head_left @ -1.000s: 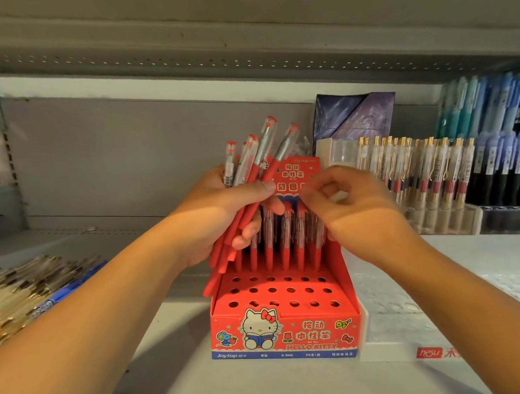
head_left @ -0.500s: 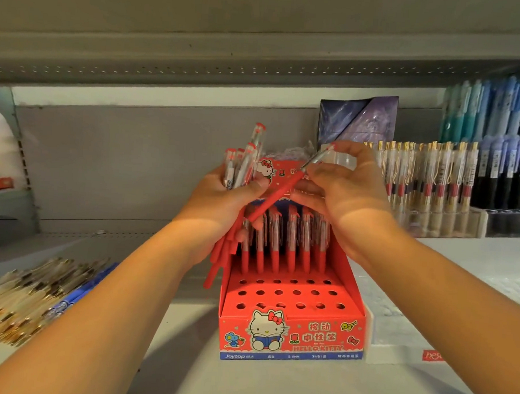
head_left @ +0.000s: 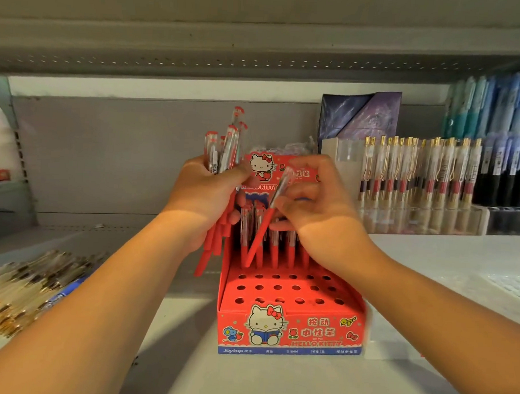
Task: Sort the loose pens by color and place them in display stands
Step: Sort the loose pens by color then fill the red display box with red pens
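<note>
The left hand (head_left: 205, 191) is gripping a bunch of red pens (head_left: 225, 147), fingers curled round them, beside the red display stand (head_left: 288, 332). The right hand (head_left: 321, 208) is pinching a single red pen (head_left: 263, 226), tilted, its lower end reaching the stand's back row of upright pens (head_left: 290, 250). Loose pens (head_left: 25, 288) are lying left on the shelf (head_left: 185, 372).

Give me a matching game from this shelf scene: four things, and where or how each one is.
1 left hand
2 right hand
3 red stand
4 gold-clipped pens

A racked at the right
B pinches one red pen
C grips a bunch of red pens
D front holes empty

Pairs: 1-C, 2-B, 3-D, 4-A
</note>
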A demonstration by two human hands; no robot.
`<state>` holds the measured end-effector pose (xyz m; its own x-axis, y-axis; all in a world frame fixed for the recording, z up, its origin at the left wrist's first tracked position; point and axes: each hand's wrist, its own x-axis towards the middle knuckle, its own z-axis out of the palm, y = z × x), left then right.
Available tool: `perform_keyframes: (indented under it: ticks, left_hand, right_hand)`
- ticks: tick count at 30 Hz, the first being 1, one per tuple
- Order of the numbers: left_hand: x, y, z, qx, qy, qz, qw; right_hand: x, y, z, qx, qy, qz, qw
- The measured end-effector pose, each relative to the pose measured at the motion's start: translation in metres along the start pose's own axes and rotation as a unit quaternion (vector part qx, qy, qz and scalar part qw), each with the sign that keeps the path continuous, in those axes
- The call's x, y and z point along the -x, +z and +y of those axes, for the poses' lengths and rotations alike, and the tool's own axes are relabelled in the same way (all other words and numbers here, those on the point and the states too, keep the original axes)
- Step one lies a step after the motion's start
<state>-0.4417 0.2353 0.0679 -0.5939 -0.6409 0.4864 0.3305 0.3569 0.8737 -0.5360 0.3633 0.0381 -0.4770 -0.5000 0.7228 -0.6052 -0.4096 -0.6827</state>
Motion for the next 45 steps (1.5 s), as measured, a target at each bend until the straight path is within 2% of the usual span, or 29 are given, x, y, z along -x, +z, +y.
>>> perform_keyframes:
  ticks: [4, 9, 15, 21, 25, 28, 31, 33, 35, 40, 45]
  left_hand:
    - [0.002, 0.001, 0.001, 0.027, 0.014, -0.008, 1.0]
    - [0.004, 0.002, 0.002, 0.034, 0.037, -0.016, 0.999]
    - [0.004, 0.002, 0.005, 0.072, 0.085, 0.035, 0.993]
    - [0.006, 0.002, 0.01, 0.149, 0.066, 0.043, 0.986]
    - [0.012, 0.003, 0.011, 0.147, 0.05, 0.017, 0.988]
    - [0.014, 0.006, 0.01, 0.148, 0.044, -0.015, 0.988]
    - [0.016, 0.009, 0.007, 0.129, 0.036, -0.049, 0.99]
    - [0.019, 0.01, 0.005, 0.108, 0.034, -0.085, 0.99]
    - [0.021, 0.011, 0.002, 0.093, 0.036, -0.122, 0.988]
    - [0.023, 0.012, 0.003, 0.103, 0.026, -0.13, 0.986]
    - [0.024, 0.014, 0.003, 0.096, 0.011, -0.117, 0.988]
  right_hand:
    - [0.002, 0.005, 0.007, 0.013, 0.026, -0.061, 0.998]
    - [0.005, 0.006, 0.01, 0.081, 0.022, -0.099, 0.992]
    - [0.007, 0.006, 0.007, 0.144, -0.002, -0.128, 0.981]
    - [0.009, 0.005, 0.006, 0.199, -0.012, -0.162, 0.966]
    - [0.01, 0.005, 0.005, 0.236, -0.01, -0.203, 0.95]
    - [0.007, 0.003, 0.001, 0.195, -0.02, -0.161, 0.967]
    - [0.001, 0.0, -0.007, 0.074, 0.036, -0.08, 0.993]
    - [-0.001, -0.003, -0.014, -0.009, 0.063, -0.046, 0.997]
    - [-0.001, -0.007, -0.018, -0.046, 0.068, -0.032, 0.996]
    - [0.002, -0.009, -0.019, -0.045, 0.067, -0.041, 0.996]
    - [0.002, -0.007, -0.02, -0.027, 0.074, -0.015, 0.997]
